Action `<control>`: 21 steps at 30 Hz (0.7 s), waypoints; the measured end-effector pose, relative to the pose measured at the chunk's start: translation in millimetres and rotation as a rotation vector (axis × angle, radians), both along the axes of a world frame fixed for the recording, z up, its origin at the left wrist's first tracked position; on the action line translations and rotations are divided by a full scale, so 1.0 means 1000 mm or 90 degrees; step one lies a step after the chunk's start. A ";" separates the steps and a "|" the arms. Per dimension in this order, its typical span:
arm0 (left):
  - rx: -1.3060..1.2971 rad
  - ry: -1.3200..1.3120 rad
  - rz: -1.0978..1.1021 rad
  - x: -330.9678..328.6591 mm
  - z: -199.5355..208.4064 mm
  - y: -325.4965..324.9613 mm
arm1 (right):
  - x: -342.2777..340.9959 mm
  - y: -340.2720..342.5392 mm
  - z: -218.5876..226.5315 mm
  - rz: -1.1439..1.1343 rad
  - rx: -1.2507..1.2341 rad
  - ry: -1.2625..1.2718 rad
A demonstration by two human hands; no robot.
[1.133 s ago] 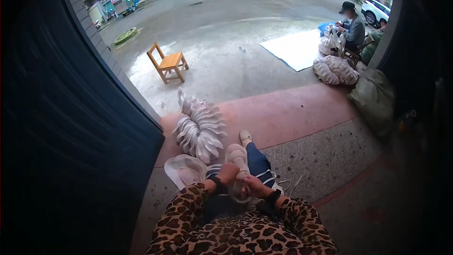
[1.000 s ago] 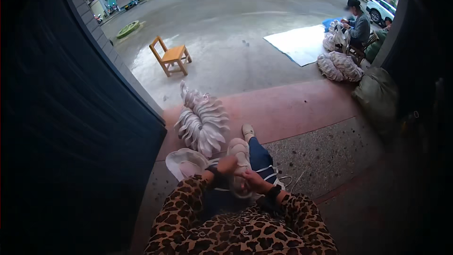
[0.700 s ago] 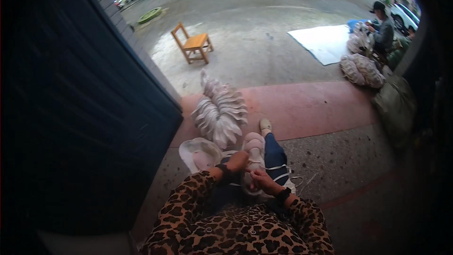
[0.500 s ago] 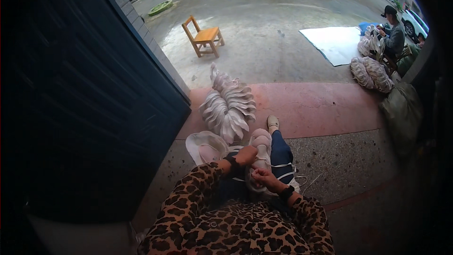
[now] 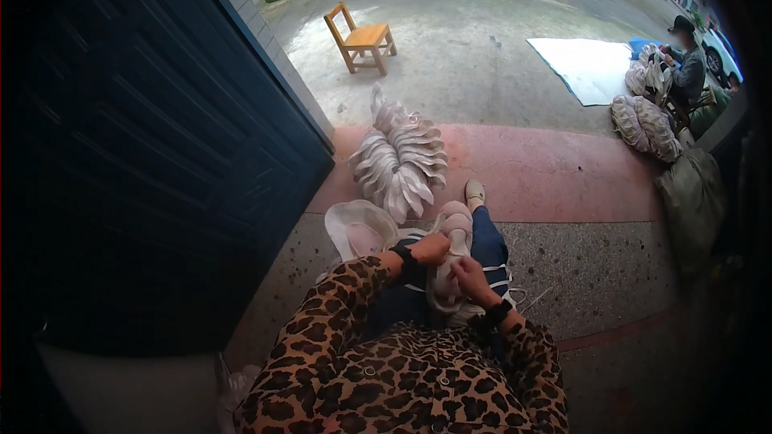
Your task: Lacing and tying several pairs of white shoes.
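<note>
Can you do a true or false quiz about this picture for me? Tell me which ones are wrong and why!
1. The left hand and the right hand are both at a pale shoe piece. True.
2. The arms are covered in plain white cloth. False: the sleeves have leopard spots.
3. A wooden chair stands outside, beyond the bunch of pale curved pieces. True.
4. A bright red rug is spread to the left of the chair. False: a white sheet lies to its right.
5. The other person, far off on the right, wears a dark cap. True.
</note>
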State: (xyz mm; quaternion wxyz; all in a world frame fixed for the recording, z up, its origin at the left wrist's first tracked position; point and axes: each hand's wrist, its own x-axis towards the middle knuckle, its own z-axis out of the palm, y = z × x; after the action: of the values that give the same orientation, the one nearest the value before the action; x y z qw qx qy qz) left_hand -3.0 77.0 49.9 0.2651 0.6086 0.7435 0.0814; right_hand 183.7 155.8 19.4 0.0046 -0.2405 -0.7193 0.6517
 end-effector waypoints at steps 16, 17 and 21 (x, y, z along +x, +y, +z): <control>0.147 -0.284 0.048 -0.013 -0.013 -0.023 | -0.034 -0.008 0.004 0.151 0.575 -0.046; 0.160 -0.269 0.042 -0.013 -0.014 -0.023 | -0.035 -0.007 0.005 0.163 0.600 -0.038; 0.152 -0.215 0.059 -0.012 -0.020 -0.027 | -0.036 -0.002 0.025 0.158 0.602 -0.044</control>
State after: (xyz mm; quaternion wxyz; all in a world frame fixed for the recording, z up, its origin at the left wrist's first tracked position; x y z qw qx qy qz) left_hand -14.8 49.5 29.9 0.3082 0.5783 0.7008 0.2820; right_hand 148.1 153.6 44.7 0.0115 -0.1459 -0.9594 0.2412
